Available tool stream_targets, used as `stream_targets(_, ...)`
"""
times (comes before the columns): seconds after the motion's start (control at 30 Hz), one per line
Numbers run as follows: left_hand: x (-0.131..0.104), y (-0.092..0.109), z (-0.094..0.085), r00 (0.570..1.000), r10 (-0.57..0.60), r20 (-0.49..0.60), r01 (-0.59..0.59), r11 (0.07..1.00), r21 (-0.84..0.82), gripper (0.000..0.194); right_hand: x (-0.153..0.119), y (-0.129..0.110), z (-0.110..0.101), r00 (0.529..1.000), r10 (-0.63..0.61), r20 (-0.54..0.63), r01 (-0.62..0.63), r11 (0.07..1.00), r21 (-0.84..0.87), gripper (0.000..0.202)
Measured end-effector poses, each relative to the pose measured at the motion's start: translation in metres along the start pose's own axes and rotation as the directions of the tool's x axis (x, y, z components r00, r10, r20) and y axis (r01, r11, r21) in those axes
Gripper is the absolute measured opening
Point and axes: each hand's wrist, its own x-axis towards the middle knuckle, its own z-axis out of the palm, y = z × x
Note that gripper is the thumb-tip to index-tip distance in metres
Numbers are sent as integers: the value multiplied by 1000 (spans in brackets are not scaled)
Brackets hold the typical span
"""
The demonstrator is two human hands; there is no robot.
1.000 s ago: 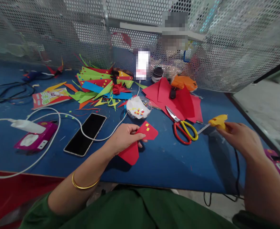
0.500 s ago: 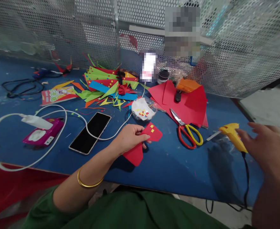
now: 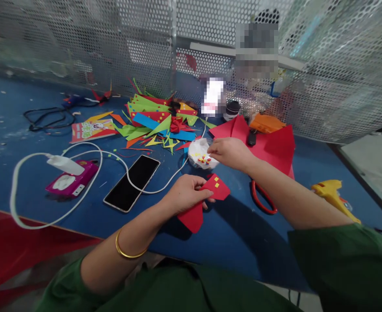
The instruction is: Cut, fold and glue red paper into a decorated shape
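My left hand (image 3: 190,193) is closed around a folded red paper piece (image 3: 221,190), thumb on top, above the blue table. Two small yellow paper squares (image 3: 217,185) lie on the paper near its upper end. My right hand (image 3: 227,151) reaches over the right rim of a small bowl (image 3: 195,162), fingertips pinched together. Whatever they hold, if anything, is too small to make out. White lining and small red and yellow paper bits (image 3: 204,160) show inside the bowl. The yellow glue gun (image 3: 329,190) lies to the right, away from both hands.
Scissors, mostly hidden by my right forearm, show a red handle (image 3: 262,200). Red paper sheets (image 3: 277,149) lie behind. A black phone (image 3: 132,184), a white cable (image 3: 151,192) and a purple power strip (image 3: 73,177) are at left. Colourful paper scraps (image 3: 155,119) are piled near the mesh partition (image 3: 138,52).
My right hand has left the glue gun and moved left to the bowl, its fingers now pinched. My left hand keeps its grip on the red paper. The view has shifted slightly.
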Motion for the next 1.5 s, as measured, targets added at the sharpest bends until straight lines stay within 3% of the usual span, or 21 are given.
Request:
stream_targets(0.1,2,-3,0,1000,-7,13,8,1000,-12,5,22,3,10,996,-47,80,51,998,-38,25)
stream_targets(0.27,2,-6,0,999,24,35,-24,1000,-13,8,32,6,17,982,-95,161,110,990,-89,28)
stream_targets(0.67,0,-5,0,999,30,39,-30,1000,8,6,36,5,19,965,-187,185,216,964,-154,30)
stream_targets(0.9,3,-8,-1,998,39,39,-39,999,-4,6,34,6,20,987,-144,72,149,987,-66,25)
stream_targets(1.0,3,-5,-2,999,28,22,-28,1000,-12,6,28,6,10,997,-66,-48,66,998,-9,23)
stream_targets(1.07,2,-3,-2,1000,31,1,-31,1000,-6,7,17,5,-1,980,56,-189,-40,996,84,25)
stream_targets(1.13,1,0,-3,999,35,-7,-35,999,-12,7,-2,0,-11,912,242,-332,-127,935,332,20)
stream_targets(1.2,0,2,-3,999,31,-19,-32,999,-30,8,-27,-7,-17,841,412,-351,-119,773,623,10)
stream_targets(1.27,-1,3,-3,999,25,-39,-27,998,-54,8,-57,-17,-18,846,474,-246,-128,627,768,10)
stream_targets(1.4,-3,5,-1,998,12,-62,-18,996,-88,10,-108,-34,-6,870,493,31,-279,440,854,15)
stream_targets(1.5,-2,6,3,998,-1,-69,-3,998,-59,12,-126,-39,6,872,477,109,-292,329,898,16)
